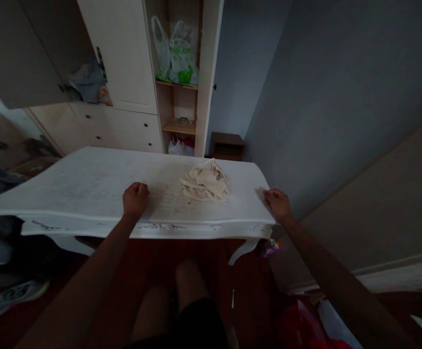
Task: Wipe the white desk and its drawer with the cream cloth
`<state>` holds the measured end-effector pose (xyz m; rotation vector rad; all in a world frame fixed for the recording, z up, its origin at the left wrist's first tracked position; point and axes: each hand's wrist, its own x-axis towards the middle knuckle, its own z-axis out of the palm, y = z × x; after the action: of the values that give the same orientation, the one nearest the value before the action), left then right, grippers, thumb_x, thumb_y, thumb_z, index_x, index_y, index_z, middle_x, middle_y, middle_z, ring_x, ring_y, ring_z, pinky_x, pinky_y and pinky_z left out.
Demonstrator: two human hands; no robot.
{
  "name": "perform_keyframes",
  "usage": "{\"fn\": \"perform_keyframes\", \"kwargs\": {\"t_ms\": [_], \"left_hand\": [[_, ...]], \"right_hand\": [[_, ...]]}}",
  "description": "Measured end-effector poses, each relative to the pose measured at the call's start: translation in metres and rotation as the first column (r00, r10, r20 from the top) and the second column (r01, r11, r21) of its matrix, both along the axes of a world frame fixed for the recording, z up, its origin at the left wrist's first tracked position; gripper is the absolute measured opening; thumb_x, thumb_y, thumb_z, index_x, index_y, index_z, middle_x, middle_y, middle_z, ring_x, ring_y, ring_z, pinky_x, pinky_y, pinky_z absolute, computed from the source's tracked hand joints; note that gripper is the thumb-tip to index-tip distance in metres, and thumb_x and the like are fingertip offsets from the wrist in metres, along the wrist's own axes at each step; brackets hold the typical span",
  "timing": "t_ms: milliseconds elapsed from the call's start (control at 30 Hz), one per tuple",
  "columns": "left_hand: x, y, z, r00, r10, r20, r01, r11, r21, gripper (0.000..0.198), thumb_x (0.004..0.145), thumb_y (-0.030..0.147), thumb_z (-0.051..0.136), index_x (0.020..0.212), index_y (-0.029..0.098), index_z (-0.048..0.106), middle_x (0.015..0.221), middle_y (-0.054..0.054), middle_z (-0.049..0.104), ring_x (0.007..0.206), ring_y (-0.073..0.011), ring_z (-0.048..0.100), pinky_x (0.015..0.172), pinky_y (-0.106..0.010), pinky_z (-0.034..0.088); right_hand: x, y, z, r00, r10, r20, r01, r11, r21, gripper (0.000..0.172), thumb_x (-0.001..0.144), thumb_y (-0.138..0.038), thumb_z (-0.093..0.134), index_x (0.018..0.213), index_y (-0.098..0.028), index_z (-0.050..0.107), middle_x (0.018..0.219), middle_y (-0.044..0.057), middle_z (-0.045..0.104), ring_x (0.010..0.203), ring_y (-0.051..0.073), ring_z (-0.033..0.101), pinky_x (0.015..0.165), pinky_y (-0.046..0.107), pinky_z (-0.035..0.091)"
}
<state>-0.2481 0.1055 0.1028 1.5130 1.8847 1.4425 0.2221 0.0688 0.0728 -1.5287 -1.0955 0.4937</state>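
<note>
A crumpled cream cloth (208, 182) lies on the white table (98, 184), between my two hands and touching neither. My left hand (135, 198) is closed in a fist over the table's front half, left of the cloth, and nothing shows in it. Over at the table's right end, my right hand (276, 202) has its fingers curled in close to the corner, with no object visible in them. Grey smudges mark the tabletop around the cloth and my left hand.
Behind the table stands a white wardrobe (134, 72) with open doors and plastic bags (183, 58) on its shelves. A small brown cabinet (228, 140) sits by the grey wall. Right of me are red bags (298, 325) on the floor; a shoe (12, 298) is at left.
</note>
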Motion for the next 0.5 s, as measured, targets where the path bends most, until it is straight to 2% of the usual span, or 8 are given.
{"fn": "perform_keyframes", "kwargs": {"t_ms": [167,267,500], "left_hand": [[0.0049,-0.0020,0.0013,0.997,0.063,-0.040,-0.064,0.998,-0.002,0.022,0.074,0.021,0.047,0.053,0.021,0.052,0.055,0.001,0.053,0.061,-0.0161,0.051,0.059,-0.028,0.037],[0.0069,-0.0022,0.0002,0.994,0.092,-0.051,-0.092,0.996,-0.005,0.021,0.074,0.021,0.048,0.053,0.020,0.053,0.052,0.002,0.051,0.058,-0.0154,0.050,0.057,-0.028,0.037],[0.0091,-0.0037,0.0024,0.992,0.094,-0.082,-0.096,0.995,-0.022,0.019,0.074,0.022,0.048,0.057,0.019,0.056,0.054,0.001,0.053,0.059,-0.0154,0.051,0.056,-0.028,0.038]], "right_hand": [[0.0011,0.0024,-0.0018,0.999,0.037,0.034,-0.037,0.999,0.002,0.040,0.070,-0.058,0.065,0.062,-0.019,0.060,0.053,-0.001,0.057,0.049,0.011,0.047,0.051,0.025,0.039],[0.0005,0.0046,-0.0040,0.998,0.055,-0.009,-0.055,0.998,-0.003,0.040,0.070,-0.058,0.064,0.065,-0.019,0.061,0.052,-0.001,0.057,0.049,0.012,0.047,0.049,0.025,0.038],[-0.0011,0.0048,-0.0033,0.995,0.095,-0.017,-0.094,0.994,0.053,0.037,0.072,-0.054,0.065,0.062,-0.019,0.061,0.051,-0.001,0.057,0.048,0.012,0.048,0.049,0.025,0.037]]}}
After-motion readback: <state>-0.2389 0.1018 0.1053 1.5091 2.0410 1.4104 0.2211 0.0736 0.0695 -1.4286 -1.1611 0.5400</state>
